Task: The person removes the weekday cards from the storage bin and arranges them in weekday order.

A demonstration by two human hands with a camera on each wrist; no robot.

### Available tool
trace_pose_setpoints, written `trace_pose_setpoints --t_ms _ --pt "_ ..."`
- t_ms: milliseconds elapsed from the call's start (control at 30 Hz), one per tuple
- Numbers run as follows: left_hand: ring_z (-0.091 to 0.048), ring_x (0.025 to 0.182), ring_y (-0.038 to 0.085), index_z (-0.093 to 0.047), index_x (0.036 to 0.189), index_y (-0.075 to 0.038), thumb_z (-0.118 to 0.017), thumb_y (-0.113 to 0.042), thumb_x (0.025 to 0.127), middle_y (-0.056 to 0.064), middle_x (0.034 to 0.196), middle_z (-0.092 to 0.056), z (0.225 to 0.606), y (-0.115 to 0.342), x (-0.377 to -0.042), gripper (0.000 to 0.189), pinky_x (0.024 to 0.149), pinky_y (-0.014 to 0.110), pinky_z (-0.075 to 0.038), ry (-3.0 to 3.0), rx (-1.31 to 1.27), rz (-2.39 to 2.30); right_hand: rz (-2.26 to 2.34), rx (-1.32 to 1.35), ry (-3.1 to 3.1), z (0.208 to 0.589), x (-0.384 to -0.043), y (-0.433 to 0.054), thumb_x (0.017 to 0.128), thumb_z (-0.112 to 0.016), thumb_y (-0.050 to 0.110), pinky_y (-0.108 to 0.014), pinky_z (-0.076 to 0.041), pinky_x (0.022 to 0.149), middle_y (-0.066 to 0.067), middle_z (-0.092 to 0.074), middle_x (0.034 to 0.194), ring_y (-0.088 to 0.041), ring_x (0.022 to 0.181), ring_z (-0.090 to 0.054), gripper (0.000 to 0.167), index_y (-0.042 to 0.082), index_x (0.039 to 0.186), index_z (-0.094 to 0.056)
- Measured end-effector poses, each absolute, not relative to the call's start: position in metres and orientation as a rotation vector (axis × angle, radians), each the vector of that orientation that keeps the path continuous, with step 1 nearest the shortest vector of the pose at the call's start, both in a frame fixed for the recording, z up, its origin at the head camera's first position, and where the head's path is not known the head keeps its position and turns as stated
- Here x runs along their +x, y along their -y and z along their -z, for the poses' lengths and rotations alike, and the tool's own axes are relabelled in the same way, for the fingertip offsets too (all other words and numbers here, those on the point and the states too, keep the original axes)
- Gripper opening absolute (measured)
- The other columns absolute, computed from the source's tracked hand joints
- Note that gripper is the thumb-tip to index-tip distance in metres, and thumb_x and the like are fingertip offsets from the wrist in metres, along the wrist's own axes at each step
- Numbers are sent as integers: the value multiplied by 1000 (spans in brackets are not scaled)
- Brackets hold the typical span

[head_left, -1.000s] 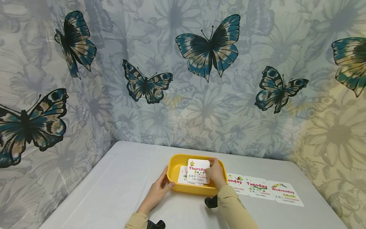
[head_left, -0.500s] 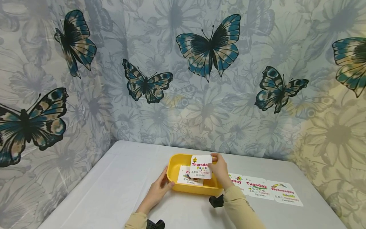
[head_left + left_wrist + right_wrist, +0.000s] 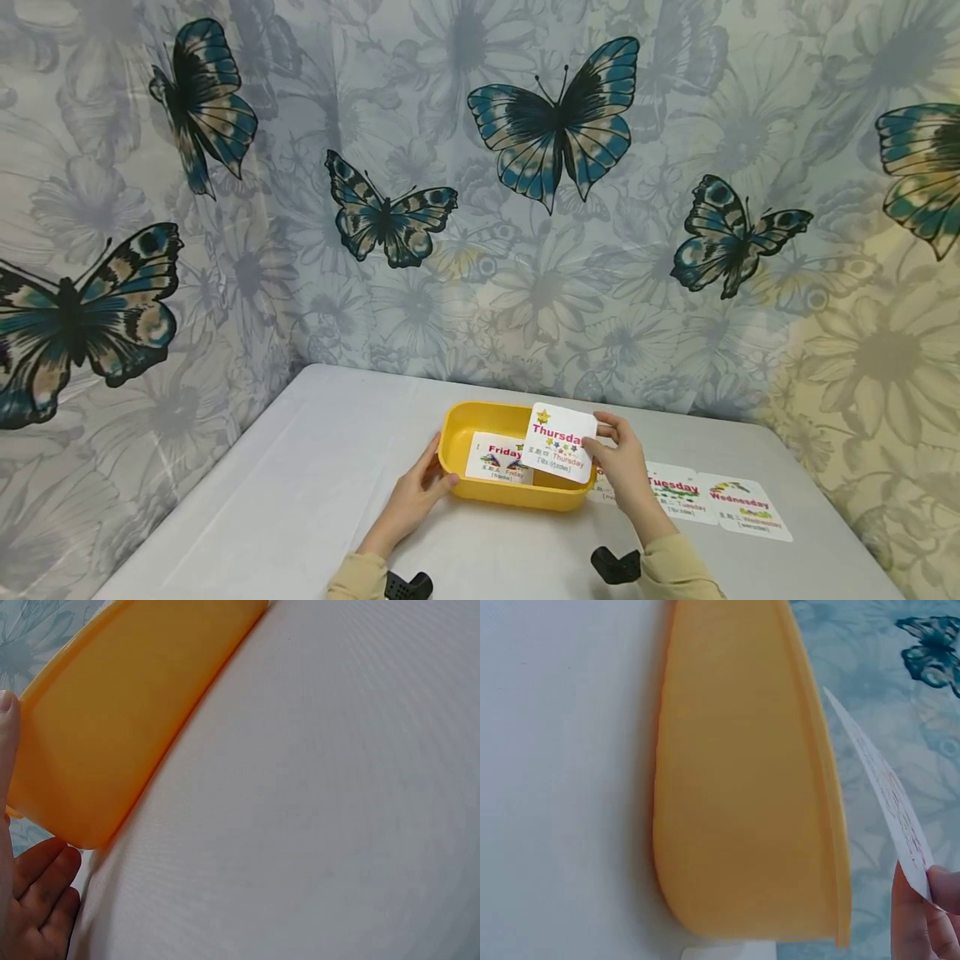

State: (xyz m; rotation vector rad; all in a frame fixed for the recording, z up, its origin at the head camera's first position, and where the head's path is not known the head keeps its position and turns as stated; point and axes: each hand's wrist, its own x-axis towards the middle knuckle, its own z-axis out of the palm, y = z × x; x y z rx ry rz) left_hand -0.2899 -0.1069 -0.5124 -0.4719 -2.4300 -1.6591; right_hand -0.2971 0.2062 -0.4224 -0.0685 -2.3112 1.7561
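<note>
A white card printed "Thursday" (image 3: 558, 443), with a star in its corner, is held tilted over the right end of a yellow plastic box (image 3: 517, 497). My right hand (image 3: 626, 458) pinches the card's right edge between thumb and fingers. In the right wrist view the card (image 3: 889, 802) appears nearly edge-on beyond the box wall. My left hand (image 3: 411, 497) holds the box's left end, thumb at the front corner and fingers round the side. In the left wrist view its fingers (image 3: 49, 889) lie by the box corner. A "Friday" card (image 3: 495, 460) lies inside the box, partly covered by the Thursday card.
Right of the box, cards reading "Tuesday" (image 3: 678, 492) and "Wednesday" (image 3: 742, 504) lie in a row on the white-covered table (image 3: 262, 483). Another card (image 3: 603, 487) beside the box is mostly hidden by my right hand. A butterfly-patterned curtain (image 3: 525, 317) stands behind.
My right hand has lifted the Thursday card off the Friday card and moved it rightward to the box's right end. The Friday card now shows more. My left hand stays put.
</note>
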Motion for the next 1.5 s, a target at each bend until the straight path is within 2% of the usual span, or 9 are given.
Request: trace_pose_setpoints --t_ms 167,433,533,700,1067,1500 --pt "-51 115 25 -21 149 -24 -63 -34 88 13 132 -51 512 107 -290 74 97 46 -37 2451 -462 1647 -1858 -9 2192 438 -283 -231 85 -66 13 -26 -53 66 -15 -52 109 -16 83 -60 57 0 134 -38" --pt "-49 117 25 -21 149 -26 -62 -43 86 11 134 -49 510 109 -289 77 99 48 -35 2455 -447 1625 -1988 -162 2215 423 -253 -241 90 -57 1 -24 -52 71 -16 -49 116 -8 83 -59 57 -2 139 -29" --pt "-49 118 25 -22 149 -26 -62 -44 86 10 135 -48 509 109 -288 77 99 46 -35 2454 -441 1626 -1996 -191 2233 425 -245 -244 89 -58 1 -25 -52 71 -16 -49 115 -9 83 -59 57 -2 138 -29" --pt "-49 118 28 -23 149 -19 -63 -38 87 13 134 -49 508 109 -287 76 99 49 -35 2438 -459 1632 -1985 -239 2248 429 -237 -248 88 -60 3 -26 -52 71 -13 -50 112 -10 84 -59 58 -1 138 -31" --pt "-50 117 25 -23 149 -20 -64 -37 87 9 133 -50 511 108 -290 76 99 46 -36 2462 -418 1622 -1942 -359 2340 439 -221 -266 86 -63 8 -28 -52 71 -10 -49 110 -11 85 -57 61 3 139 -32" --pt "-50 115 25 -23 149 -18 -64 -40 86 11 131 -52 509 106 -288 78 97 49 -37 2441 -452 1624 -2076 -421 2355 451 -209 -285 85 -63 4 -34 -52 67 -10 -56 103 -20 85 -60 62 -3 136 -29"
